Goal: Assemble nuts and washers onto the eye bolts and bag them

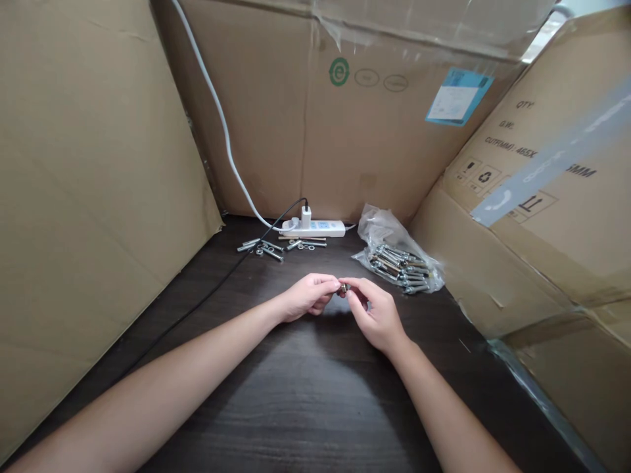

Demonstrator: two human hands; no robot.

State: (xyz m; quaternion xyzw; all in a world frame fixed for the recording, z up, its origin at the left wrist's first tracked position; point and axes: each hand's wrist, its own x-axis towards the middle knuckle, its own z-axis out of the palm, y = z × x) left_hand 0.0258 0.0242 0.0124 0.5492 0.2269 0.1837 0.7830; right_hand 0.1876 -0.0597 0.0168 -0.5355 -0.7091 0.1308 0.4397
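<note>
Metal piece (344, 288), in the head view, is held above the surface (315, 414) between the left hand (307, 295) and the right hand (378, 313), pinched from either side by the fingers of both. Mostly covered, its direction and long axis cannot be told. Beyond, loose bolts (273, 254) and a plastic bag of bolts (380, 226) are seen.

The dark bench (315, 407) carries a white power strip (320, 229), with loose bolts (273, 255) and washers (311, 247) before it and a filled plastic bag (380, 226) to its right.
</note>
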